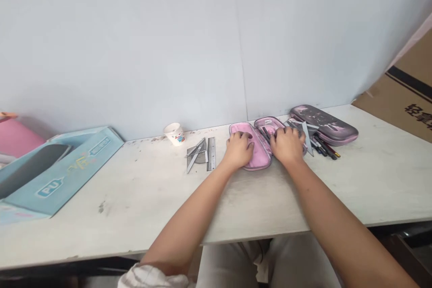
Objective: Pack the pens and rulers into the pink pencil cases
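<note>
A pink zip pencil case (258, 155) lies unfolded on the table in front of me. Over its left half is my left hand (239, 149), with bent fingers gripping the lining and edge. My right hand (286, 145) is closed over the right half, where a few dark pens (265, 134) show beside the thumb. The palm hides most of that half. Just right of this hand lie clear set squares (308, 135) and a bundle of pens (324, 147). Behind them is a dark, closed pencil case (326, 123) with pink trim.
Left of my hands are a ruler (211, 154), more set squares with a protractor (198, 155), and a paper cup (174, 134). A light-blue box (70, 171) occupies the table's left end. A cardboard box (405, 81) stands at the right against the wall.
</note>
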### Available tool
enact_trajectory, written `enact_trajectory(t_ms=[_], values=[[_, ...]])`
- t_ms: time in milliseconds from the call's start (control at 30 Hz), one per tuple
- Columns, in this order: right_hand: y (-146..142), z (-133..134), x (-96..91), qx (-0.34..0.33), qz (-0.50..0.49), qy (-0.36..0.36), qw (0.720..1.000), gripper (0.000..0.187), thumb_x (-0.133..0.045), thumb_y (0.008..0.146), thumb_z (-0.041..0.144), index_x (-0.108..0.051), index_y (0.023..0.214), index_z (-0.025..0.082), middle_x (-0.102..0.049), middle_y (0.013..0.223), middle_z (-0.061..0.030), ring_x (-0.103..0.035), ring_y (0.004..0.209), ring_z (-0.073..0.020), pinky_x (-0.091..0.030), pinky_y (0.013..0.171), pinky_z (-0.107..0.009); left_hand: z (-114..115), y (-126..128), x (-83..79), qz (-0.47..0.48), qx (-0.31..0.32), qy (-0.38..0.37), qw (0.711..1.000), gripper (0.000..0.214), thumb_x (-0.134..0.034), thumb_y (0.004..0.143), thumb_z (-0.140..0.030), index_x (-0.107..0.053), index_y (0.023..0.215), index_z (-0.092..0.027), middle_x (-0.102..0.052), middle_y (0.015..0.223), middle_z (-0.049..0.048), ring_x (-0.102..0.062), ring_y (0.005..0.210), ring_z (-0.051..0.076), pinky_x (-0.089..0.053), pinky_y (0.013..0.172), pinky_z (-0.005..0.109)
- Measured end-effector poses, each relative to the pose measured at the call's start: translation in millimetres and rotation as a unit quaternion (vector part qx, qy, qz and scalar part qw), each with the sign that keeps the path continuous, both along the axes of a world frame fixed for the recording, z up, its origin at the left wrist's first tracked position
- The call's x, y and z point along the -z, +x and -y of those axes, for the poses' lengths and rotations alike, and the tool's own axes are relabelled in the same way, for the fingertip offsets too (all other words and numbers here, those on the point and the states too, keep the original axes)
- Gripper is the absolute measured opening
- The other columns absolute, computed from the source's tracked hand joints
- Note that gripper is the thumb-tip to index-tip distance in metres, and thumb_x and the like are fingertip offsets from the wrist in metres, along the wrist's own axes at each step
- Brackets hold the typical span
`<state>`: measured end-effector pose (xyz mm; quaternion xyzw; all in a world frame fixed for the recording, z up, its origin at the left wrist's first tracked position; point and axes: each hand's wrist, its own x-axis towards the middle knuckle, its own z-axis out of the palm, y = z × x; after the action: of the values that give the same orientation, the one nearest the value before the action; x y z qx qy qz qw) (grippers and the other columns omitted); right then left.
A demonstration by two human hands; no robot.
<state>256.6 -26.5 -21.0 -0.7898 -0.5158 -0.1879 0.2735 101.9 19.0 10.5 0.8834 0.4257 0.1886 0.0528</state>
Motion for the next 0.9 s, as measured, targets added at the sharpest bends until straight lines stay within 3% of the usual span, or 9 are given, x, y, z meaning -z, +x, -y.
enact_trajectory(t_ms=[200, 367, 533, 700, 900], values=[[-8.3, 4.8, 2.4, -0.056, 0.064, 0.025, 0.996, 0.031, -0.039, 0.084, 0.031, -0.063, 0.086, 0.012, -0.060, 0.090, -0.0161, -0.048, 0.092, -0.0288, -0.028, 0.089, -0.051, -17.1, -84.0, 3.9, 0.012, -0.160, 0.031, 0.987, 0.030, -0.041, 0.084, -0.032, -0.053, 0.107, -0.018, -0.053, 0.111, 0.0127, -0.045, 0.109, 0.030, -0.037, 0.089, 0.045], [-32.8, 8.3, -1.9, -0.103, 0.113, -0.004, 0.988, 0.030, -0.038, 0.086, 0.032, -0.063, 0.086, 0.014, -0.060, 0.092, -0.0127, -0.047, 0.094, -0.0264, -0.027, 0.092, -0.047, -23.1, -125.1, 20.5, -0.003, -0.243, 0.028, 0.970, 0.030, -0.041, 0.084, -0.033, -0.051, 0.110, -0.020, -0.053, 0.111, 0.0113, -0.045, 0.108, 0.027, -0.038, 0.088, 0.042], [-73.7, -0.4, -20.1, -0.194, 0.161, -0.067, 0.965, 0.033, -0.035, 0.088, 0.031, -0.062, 0.092, 0.013, -0.058, 0.097, -0.0133, -0.043, 0.100, -0.0269, -0.026, 0.093, -0.044, -34.4, -144.4, 25.1, -0.021, -0.310, 0.019, 0.950, 0.037, -0.040, 0.084, -0.039, -0.050, 0.112, -0.017, -0.052, 0.114, 0.0145, -0.045, 0.109, 0.030, -0.037, 0.087, 0.043], [-120.1, -25.1, -36.7, -0.277, 0.153, -0.119, 0.941, 0.033, -0.032, 0.089, 0.031, -0.060, 0.097, 0.014, -0.056, 0.104, -0.0136, -0.042, 0.103, -0.0259, -0.030, 0.089, -0.038, -36.8, -148.8, 30.3, -0.056, -0.317, 0.017, 0.946, 0.051, -0.043, 0.080, -0.051, -0.050, 0.110, -0.009, -0.052, 0.112, 0.0182, -0.045, 0.109, 0.031, -0.035, 0.089, 0.044], [-154.0, -50.0, -28.1, -0.339, 0.121, -0.214, 0.908, 0.031, -0.039, 0.087, 0.031, -0.053, 0.109, 0.014, -0.054, 0.110, -0.0131, -0.046, 0.104, -0.0247, -0.037, 0.084, -0.033, -36.3, -147.8, 30.9, -0.054, -0.310, -0.015, 0.949, 0.058, -0.042, 0.079, -0.057, -0.056, 0.105, -0.007, -0.050, 0.113, 0.0194, -0.043, 0.110, 0.032, -0.034, 0.091, 0.043]])
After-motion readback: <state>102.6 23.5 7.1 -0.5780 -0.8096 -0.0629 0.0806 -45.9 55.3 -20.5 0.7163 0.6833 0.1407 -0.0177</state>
